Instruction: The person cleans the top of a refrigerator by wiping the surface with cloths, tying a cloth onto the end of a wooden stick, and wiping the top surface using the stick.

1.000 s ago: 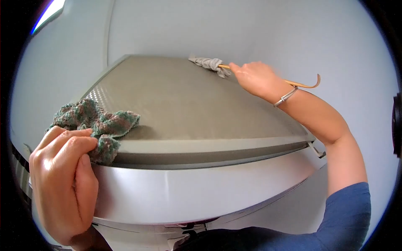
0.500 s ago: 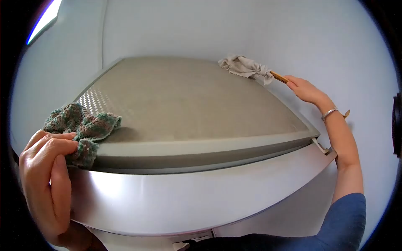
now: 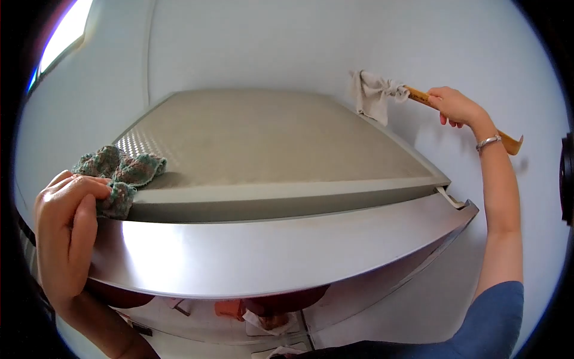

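Observation:
My left hand [image 3: 69, 221] is closed on a crumpled green and brown cloth [image 3: 122, 170] at the near left corner of a refrigerator's dull, dusty-looking top [image 3: 269, 137]. My right hand [image 3: 457, 107] grips a yellow-brown wooden stick [image 3: 423, 97], flat and bent at its near end like a back scratcher. A pale grey rag [image 3: 373, 99] is knotted around the stick's far end. It hangs at the right rear edge of the top, its lower corner near that edge; I cannot tell whether they touch.
The silvery refrigerator door [image 3: 269, 251] curves across the front, below the top. Pale walls [image 3: 251, 42] stand behind and to the right, close to the refrigerator. At the upper left is a bright window [image 3: 63, 36]. Reddish and white shapes show along the lower door, apparently reflections.
My right hand has moved up and right, lifting the stick and rag off the top's right rear part. The left hand keeps its cloth in nearly the same place. The view has shifted slightly.

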The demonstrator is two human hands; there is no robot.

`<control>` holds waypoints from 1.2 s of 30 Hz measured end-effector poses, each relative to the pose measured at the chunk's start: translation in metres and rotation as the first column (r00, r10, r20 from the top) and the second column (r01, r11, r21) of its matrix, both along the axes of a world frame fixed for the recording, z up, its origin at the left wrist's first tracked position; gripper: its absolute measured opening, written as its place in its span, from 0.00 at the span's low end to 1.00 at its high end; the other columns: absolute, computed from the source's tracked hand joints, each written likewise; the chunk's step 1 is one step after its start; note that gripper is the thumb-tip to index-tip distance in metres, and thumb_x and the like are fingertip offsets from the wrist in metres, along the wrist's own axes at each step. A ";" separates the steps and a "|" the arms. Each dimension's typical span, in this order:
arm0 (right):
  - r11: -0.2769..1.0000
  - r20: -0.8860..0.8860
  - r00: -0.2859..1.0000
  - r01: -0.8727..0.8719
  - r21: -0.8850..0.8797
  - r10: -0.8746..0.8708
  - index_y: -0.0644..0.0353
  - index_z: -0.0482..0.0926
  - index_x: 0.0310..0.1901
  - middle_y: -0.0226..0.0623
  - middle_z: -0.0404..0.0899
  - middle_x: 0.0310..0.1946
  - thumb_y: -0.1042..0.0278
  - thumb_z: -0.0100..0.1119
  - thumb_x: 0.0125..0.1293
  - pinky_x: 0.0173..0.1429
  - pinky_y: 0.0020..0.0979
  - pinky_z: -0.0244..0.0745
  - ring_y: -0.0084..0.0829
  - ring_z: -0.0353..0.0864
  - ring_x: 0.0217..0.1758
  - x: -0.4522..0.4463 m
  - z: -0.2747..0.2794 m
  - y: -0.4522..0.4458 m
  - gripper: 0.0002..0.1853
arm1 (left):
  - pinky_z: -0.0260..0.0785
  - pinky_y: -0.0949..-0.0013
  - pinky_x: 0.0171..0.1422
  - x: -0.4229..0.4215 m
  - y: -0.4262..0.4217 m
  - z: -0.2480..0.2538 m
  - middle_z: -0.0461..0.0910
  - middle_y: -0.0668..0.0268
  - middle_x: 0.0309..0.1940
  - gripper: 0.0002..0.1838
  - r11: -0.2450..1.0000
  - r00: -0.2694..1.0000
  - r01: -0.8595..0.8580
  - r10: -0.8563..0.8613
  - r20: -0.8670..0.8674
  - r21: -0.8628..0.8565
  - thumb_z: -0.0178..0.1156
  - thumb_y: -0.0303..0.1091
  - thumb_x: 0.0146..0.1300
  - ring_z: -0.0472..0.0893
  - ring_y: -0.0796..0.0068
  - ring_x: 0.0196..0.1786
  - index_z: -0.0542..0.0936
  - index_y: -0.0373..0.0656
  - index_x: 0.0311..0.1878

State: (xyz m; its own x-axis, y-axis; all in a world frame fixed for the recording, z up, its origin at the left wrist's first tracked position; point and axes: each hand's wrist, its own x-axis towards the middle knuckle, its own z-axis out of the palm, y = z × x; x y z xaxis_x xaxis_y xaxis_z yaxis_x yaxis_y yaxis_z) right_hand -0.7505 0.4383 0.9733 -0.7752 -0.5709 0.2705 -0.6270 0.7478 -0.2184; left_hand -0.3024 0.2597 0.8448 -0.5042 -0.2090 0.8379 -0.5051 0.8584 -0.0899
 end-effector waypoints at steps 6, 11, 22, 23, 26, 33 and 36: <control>0.899 -0.512 0.815 -0.025 0.438 0.272 0.55 0.73 0.42 0.40 0.77 0.26 0.59 0.38 0.65 0.32 0.40 0.70 0.41 0.76 0.27 0.043 -0.045 0.014 0.14 | 0.60 0.65 0.54 0.003 -0.005 0.000 0.76 0.59 0.34 0.09 0.992 0.998 -0.008 0.015 0.053 -0.128 0.45 0.18 0.56 0.73 0.64 0.42 0.72 0.36 0.38; 0.944 -0.418 0.889 -0.043 0.326 0.185 0.52 0.73 0.46 0.42 0.78 0.30 0.58 0.38 0.65 0.39 0.42 0.70 0.46 0.76 0.34 0.057 -0.059 0.035 0.15 | 0.65 0.67 0.40 -0.015 0.003 0.007 0.76 0.53 0.27 0.05 0.999 0.995 -0.046 0.047 -0.093 0.014 0.48 0.22 0.48 0.74 0.63 0.31 0.73 0.33 0.25; 0.941 -0.299 0.944 -0.030 0.338 0.137 0.48 0.69 0.53 0.43 0.78 0.34 0.58 0.36 0.65 0.43 0.42 0.70 0.44 0.76 0.36 0.034 -0.067 -0.056 0.17 | 0.61 0.65 0.50 0.009 -0.040 0.009 0.76 0.55 0.29 0.06 0.987 0.996 -0.081 0.087 -0.038 0.136 0.45 0.21 0.53 0.73 0.64 0.36 0.73 0.34 0.27; 0.942 -0.288 0.940 -0.081 0.327 0.181 0.47 0.69 0.53 0.43 0.78 0.34 0.56 0.35 0.66 0.43 0.43 0.69 0.45 0.76 0.37 0.022 -0.069 -0.058 0.18 | 0.61 0.65 0.49 0.010 -0.042 0.009 0.76 0.55 0.29 0.06 0.983 0.998 -0.034 0.044 -0.050 0.182 0.45 0.21 0.53 0.73 0.64 0.35 0.73 0.34 0.27; 0.931 -0.232 0.951 -0.113 0.347 0.202 0.47 0.67 0.55 0.44 0.77 0.37 0.56 0.35 0.66 0.44 0.42 0.69 0.44 0.75 0.39 0.021 -0.062 -0.061 0.18 | 0.63 0.64 0.43 0.006 -0.042 0.009 0.76 0.55 0.28 0.06 0.988 0.998 0.015 -0.006 -0.058 0.152 0.45 0.21 0.52 0.73 0.64 0.32 0.72 0.33 0.26; 0.982 0.097 0.985 -0.153 0.114 0.142 0.54 0.69 0.50 0.46 0.75 0.36 0.56 0.39 0.65 0.41 0.38 0.71 0.39 0.76 0.35 0.023 -0.066 -0.063 0.18 | 0.66 0.65 0.35 0.012 -0.051 0.009 0.77 0.51 0.26 0.06 0.996 0.997 0.045 -0.041 -0.060 0.071 0.47 0.23 0.47 0.75 0.61 0.28 0.73 0.31 0.25; 0.910 -0.192 0.892 -0.384 0.158 0.410 0.57 0.70 0.45 0.36 0.70 0.21 0.58 0.37 0.66 0.25 0.31 0.69 0.26 0.68 0.19 -0.032 -0.080 -0.068 0.15 | 0.65 0.65 0.35 0.014 -0.053 0.008 0.77 0.51 0.26 0.07 0.998 0.998 0.027 -0.023 -0.057 0.063 0.46 0.23 0.48 0.75 0.61 0.28 0.73 0.31 0.25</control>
State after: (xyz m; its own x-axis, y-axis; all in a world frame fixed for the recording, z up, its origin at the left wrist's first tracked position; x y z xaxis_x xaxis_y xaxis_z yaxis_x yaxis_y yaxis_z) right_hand -0.7827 0.3707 0.8938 -0.4070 -0.8553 0.3207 -0.8986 0.4380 0.0275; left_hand -0.2882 0.2066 0.8527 -0.4628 -0.2508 0.8502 -0.4861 0.8739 -0.0068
